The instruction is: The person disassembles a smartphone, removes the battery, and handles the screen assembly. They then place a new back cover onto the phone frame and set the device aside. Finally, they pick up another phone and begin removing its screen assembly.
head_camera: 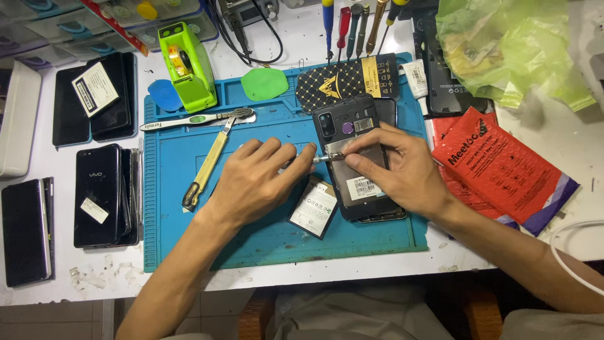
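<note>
An opened black phone (pixel 352 126) with its back cover off lies on a blue work mat (pixel 182 245). My right hand (pixel 396 167) rests on the phone and pinches a small metal tool (pixel 324 158) at its tip. My left hand (pixel 255 179) lies on the mat just left of the phone, its fingertips on the same tool's shaft. A loose black battery (pixel 314 208) with a white label lies on the mat under my left hand's edge, touching the phone's lower left side.
Metal tweezers (pixel 204 167), a toothbrush (pixel 195 118), a green tape dispenser (pixel 187 66) and plastic picks sit on the mat's left. Stacked phones (pixel 100 195) lie left of the mat. Screwdrivers (pixel 352 25) stand at the back. Red packets (pixel 503 167) and a green bag (pixel 509 44) lie right.
</note>
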